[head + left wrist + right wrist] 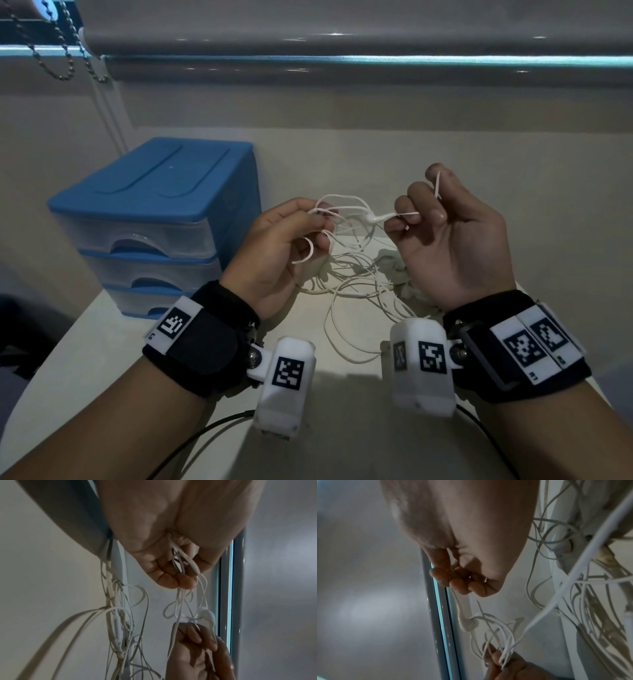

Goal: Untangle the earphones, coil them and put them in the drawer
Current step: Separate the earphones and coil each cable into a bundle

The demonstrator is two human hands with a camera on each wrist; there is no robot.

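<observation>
Head view shows us holding the thin white tangled earphones (352,260) up between both hands, above the pale tabletop (342,394). Our left hand (277,246) pinches a bundle of cable loops between thumb and curled fingers, we think to keep the knot fixed in one place. Our right hand (448,240) has its fingers closed on the thin cable just behind one white earbud (371,217), and a loose cable end stands up past the forefinger. The earbud hangs in the gap between the hands, so probably we pull it sideways to draw this strand out of the loops. The rest of the cable, with its small inline remote (116,627), hangs down and lies on the table in a loose heap, still knotted.

The small plastic drawer unit with blue lid and clear drawers (154,219) stands just left of the left hand, all three drawers closed. We judge it is placed near so the coil can go in afterwards; untangling is not yet finished.
</observation>
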